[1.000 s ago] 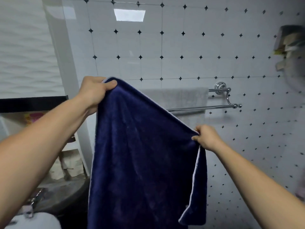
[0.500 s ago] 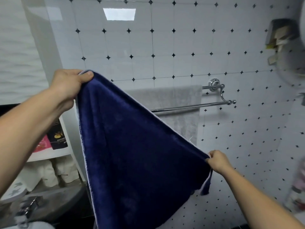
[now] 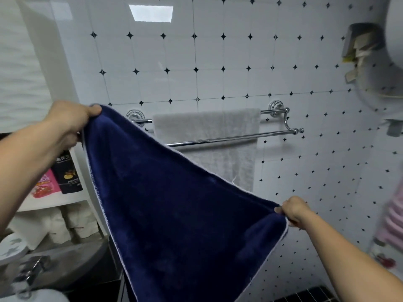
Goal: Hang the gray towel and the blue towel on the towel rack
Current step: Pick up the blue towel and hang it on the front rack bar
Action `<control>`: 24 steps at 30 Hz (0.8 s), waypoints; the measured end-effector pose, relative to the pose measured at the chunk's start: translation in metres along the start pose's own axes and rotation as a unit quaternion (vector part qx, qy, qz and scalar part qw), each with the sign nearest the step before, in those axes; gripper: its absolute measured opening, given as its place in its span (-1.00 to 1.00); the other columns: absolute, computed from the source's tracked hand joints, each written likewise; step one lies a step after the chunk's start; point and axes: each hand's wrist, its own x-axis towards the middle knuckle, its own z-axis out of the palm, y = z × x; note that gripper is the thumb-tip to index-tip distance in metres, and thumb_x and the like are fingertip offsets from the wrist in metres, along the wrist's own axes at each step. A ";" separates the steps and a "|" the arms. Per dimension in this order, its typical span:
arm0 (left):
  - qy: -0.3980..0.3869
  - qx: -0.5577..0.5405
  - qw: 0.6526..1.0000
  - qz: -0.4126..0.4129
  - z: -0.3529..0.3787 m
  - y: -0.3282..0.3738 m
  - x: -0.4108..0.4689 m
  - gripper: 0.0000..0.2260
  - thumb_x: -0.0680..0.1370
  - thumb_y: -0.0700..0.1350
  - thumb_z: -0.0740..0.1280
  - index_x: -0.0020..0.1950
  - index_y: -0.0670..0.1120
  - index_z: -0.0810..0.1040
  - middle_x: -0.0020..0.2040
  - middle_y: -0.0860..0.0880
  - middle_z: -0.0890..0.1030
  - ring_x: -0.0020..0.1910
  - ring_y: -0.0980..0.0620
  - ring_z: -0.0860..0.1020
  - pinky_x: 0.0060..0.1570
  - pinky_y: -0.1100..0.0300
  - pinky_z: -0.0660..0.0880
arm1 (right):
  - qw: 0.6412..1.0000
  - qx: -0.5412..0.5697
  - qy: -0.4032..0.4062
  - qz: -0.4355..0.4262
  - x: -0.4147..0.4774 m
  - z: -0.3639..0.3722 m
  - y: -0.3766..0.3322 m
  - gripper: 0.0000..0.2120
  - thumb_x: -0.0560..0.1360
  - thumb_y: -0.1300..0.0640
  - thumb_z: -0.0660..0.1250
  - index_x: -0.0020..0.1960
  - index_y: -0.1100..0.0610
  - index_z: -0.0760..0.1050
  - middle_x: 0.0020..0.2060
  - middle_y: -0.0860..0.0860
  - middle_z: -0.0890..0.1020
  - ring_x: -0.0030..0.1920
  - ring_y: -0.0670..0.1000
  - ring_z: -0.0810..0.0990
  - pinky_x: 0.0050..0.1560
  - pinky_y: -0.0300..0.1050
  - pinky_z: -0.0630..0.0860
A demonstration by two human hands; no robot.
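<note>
Where white wall tiles [image 3: 218,51] with small black diamonds back a chrome towel rack [image 3: 272,134], the gray towel [image 3: 207,125] is draped over the rear bar; the blue towel [image 3: 170,214] is held spread before it, one corner pinched by the left hand [image 3: 69,120], another by the right hand [image 3: 294,210].

The scene is seen through a single wide-angle camera worn on the person's head. It faces forward and slightly downward toward a tiled wall [image 3: 218,62], meeting it almost square on and at close range. Both forearms enter from the lower corners. The left hand [image 3: 69,122] sits at mid-height near the left edge and the right hand [image 3: 293,211] lower on the right, so the blue towel [image 3: 174,214] stretched between them fills the near centre. The towel rack [image 3: 279,132] with the gray towel [image 3: 207,125] lies behind, just above centre. The lens curves the margins, taking in a shelf [image 3: 54,201] at far left and dark floor tiles [image 3: 309,295] at the bottom right.
</note>
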 end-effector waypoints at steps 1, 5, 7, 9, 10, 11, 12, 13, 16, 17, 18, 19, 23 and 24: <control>-0.013 0.014 0.999 -0.027 0.004 -0.010 -0.001 -0.85 0.52 -0.15 0.41 -0.22 -0.10 0.51 -0.47 0.01 0.63 -0.65 0.18 0.52 -0.69 0.20 0.48 | 0.996 0.076 -0.036 0.008 -0.006 0.001 -0.008 -0.82 0.51 0.35 0.30 -0.26 0.24 0.41 -0.45 0.13 0.52 -0.53 0.05 0.46 -0.56 -0.22 0.43; -0.069 -0.010 0.990 -0.124 0.032 -0.055 -0.018 -0.94 0.56 -0.25 0.34 -0.10 -0.14 0.52 -0.33 -0.09 0.64 -0.64 0.13 0.55 -0.71 0.17 0.47 | 0.933 0.294 -0.203 -0.040 -0.042 0.008 -0.058 -0.85 0.53 0.45 0.21 -0.03 0.27 0.50 -0.30 0.17 0.64 -0.42 0.01 0.66 -0.44 -0.16 0.60; -0.092 -0.039 0.984 -0.148 0.050 -0.074 -0.036 -0.90 0.54 -0.31 0.34 -0.15 -0.16 0.51 -0.52 -0.01 0.63 -0.63 0.12 0.56 -0.68 0.15 0.50 | 0.898 0.338 -0.270 -0.075 -0.066 0.014 -0.086 -0.77 0.52 0.48 0.18 0.06 0.33 0.55 -0.24 0.19 0.71 -0.28 0.07 0.71 -0.31 -0.14 0.64; -0.105 -0.072 0.979 -0.156 0.066 -0.087 -0.059 -0.88 0.52 -0.34 0.34 -0.17 -0.17 0.51 -0.55 0.01 0.60 -0.61 0.11 0.57 -0.59 0.14 0.55 | 0.874 0.335 -0.330 -0.125 -0.093 0.021 -0.110 -0.66 0.45 0.56 0.15 0.07 0.32 0.58 -0.20 0.20 0.70 -0.22 0.07 0.71 -0.23 -0.14 0.64; -0.113 -0.081 0.978 -0.155 0.072 -0.091 -0.070 -0.89 0.52 -0.35 0.35 -0.16 -0.18 0.53 -0.54 0.00 0.61 -0.60 0.11 0.57 -0.57 0.15 0.56 | 0.863 0.322 -0.356 -0.160 -0.107 0.025 -0.119 -0.59 0.39 0.61 0.16 0.08 0.30 0.58 -0.21 0.19 0.69 -0.22 0.05 0.70 -0.21 -0.16 0.63; -0.125 -0.089 0.977 -0.150 0.078 -0.094 -0.080 -0.90 0.51 -0.35 0.34 -0.16 -0.18 0.54 -0.52 -0.01 0.61 -0.58 0.11 0.57 -0.55 0.16 0.57 | 0.853 0.305 -0.376 -0.197 -0.120 0.030 -0.128 -0.53 0.34 0.63 0.18 0.11 0.29 0.58 -0.23 0.17 0.68 -0.24 0.02 0.68 -0.19 -0.18 0.62; -0.146 -0.096 0.974 -0.145 0.083 -0.096 -0.090 -0.91 0.52 -0.34 0.34 -0.15 -0.19 0.57 -0.49 -0.02 0.62 -0.56 0.09 0.58 -0.52 0.16 0.58 | 0.850 0.279 -0.378 -0.238 -0.133 0.034 -0.136 -0.52 0.32 0.64 0.23 0.12 0.27 0.59 -0.26 0.14 0.68 -0.25 0.00 0.67 -0.17 -0.20 0.60; -0.172 -0.101 0.970 -0.137 0.088 -0.097 -0.100 -0.91 0.53 -0.31 0.33 -0.14 -0.19 0.59 -0.44 -0.05 0.64 -0.51 0.06 0.59 -0.46 0.15 0.60 | 0.857 0.246 -0.355 -0.281 -0.145 0.040 -0.143 -0.55 0.31 0.61 0.30 0.08 0.24 0.60 -0.29 0.12 0.69 -0.27 -0.01 0.66 -0.17 -0.22 0.60; -0.230 -0.120 0.959 -0.111 0.096 -0.097 -0.125 -0.92 0.54 -0.24 0.36 -0.05 -0.22 0.64 -0.27 -0.14 0.68 -0.35 -0.03 0.63 -0.25 0.06 0.63 | 0.889 0.156 -0.204 -0.379 -0.175 0.059 -0.160 -0.85 0.30 0.33 0.53 -0.20 0.14 0.64 -0.41 0.11 0.68 -0.37 0.05 0.66 -0.29 -0.14 0.60; -0.241 -0.133 0.956 -0.103 0.097 -0.096 -0.131 -0.90 0.53 -0.23 0.38 -0.03 -0.24 0.65 -0.26 -0.14 0.69 -0.35 -0.03 0.65 -0.29 0.08 0.64 | 0.896 0.120 -0.146 -0.401 -0.180 0.065 -0.164 -0.87 0.28 0.18 0.56 -0.28 0.13 0.61 -0.46 0.07 0.66 -0.42 0.03 0.65 -0.34 -0.13 0.59; -0.248 -0.145 0.953 -0.095 0.096 -0.096 -0.134 -0.88 0.51 -0.22 0.40 -0.02 -0.25 0.66 -0.26 -0.13 0.70 -0.35 -0.01 0.66 -0.34 0.12 0.62 | 0.899 0.075 -0.079 -0.424 -0.183 0.070 -0.166 -0.78 0.25 0.02 0.56 -0.34 0.12 0.58 -0.50 0.03 0.64 -0.46 -0.01 0.62 -0.37 -0.14 0.55; -0.253 -0.153 0.952 -0.086 0.094 -0.095 -0.136 -0.87 0.50 -0.21 0.42 -0.02 -0.25 0.68 -0.27 -0.12 0.71 -0.35 0.00 0.67 -0.37 0.15 0.60 | 0.899 0.033 -0.017 -0.436 -0.185 0.073 -0.167 -0.67 0.22 -0.13 0.52 -0.38 0.12 0.53 -0.52 0.00 0.62 -0.48 -0.04 0.59 -0.39 -0.14 0.50; -0.261 -0.148 0.952 -0.053 0.084 -0.095 -0.136 -0.91 0.51 -0.21 0.40 -0.14 -0.15 0.71 -0.26 -0.09 0.72 -0.33 0.03 0.65 -0.34 0.19 0.58 | 0.895 -0.041 0.120 -0.428 -0.186 0.075 -0.166 -0.62 0.18 -0.33 0.36 -0.38 -0.03 0.44 -0.55 -0.07 0.50 -0.40 -0.05 0.51 -0.41 -0.12 0.34; -0.265 -0.149 0.951 -0.050 0.083 -0.096 -0.135 -0.89 0.52 -0.20 0.40 -0.14 -0.15 0.71 -0.24 -0.10 0.72 -0.30 0.02 0.66 -0.31 0.19 0.58 | 0.893 -0.050 0.134 -0.426 -0.186 0.076 -0.167 -0.68 0.19 -0.33 0.35 -0.36 -0.10 0.44 -0.56 -0.08 0.49 -0.39 -0.07 0.50 -0.42 -0.14 0.29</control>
